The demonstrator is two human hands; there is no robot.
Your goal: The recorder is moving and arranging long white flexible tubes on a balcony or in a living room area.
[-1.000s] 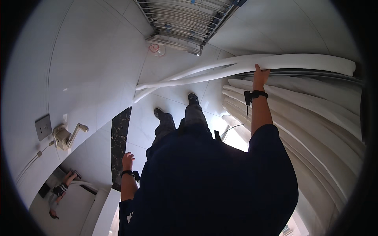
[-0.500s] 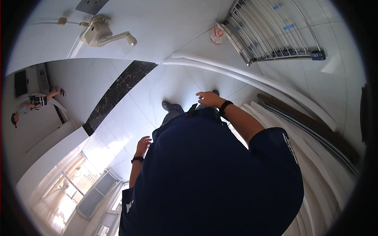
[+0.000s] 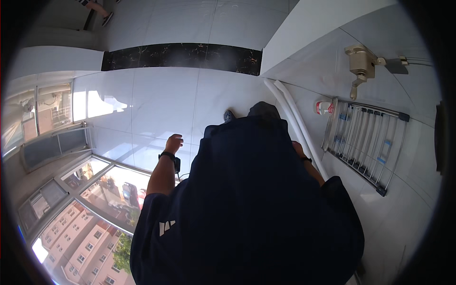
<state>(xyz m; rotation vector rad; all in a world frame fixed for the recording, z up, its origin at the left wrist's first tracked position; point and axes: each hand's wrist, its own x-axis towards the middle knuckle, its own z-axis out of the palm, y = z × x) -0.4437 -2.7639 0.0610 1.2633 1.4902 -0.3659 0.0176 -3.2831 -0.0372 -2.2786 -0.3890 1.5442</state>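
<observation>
Head view. Left hand (image 3: 175,143): fingers loosely curled, apart, nothing seen between them. Right hand (image 3: 298,149): mostly behind the shirt (image 3: 266,204) (grip cannot be told). White tubes (image 3: 298,118): just beside the right hand. Metal rack (image 3: 365,142): beyond them. Advisable: shoe (image 3: 229,115) placed clear of the tubes.

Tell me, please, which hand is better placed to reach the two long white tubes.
Probably the right hand: partly hidden, it appears close beside the white tubes. The left hand is farther, over pale glossy floor tiles.
</observation>
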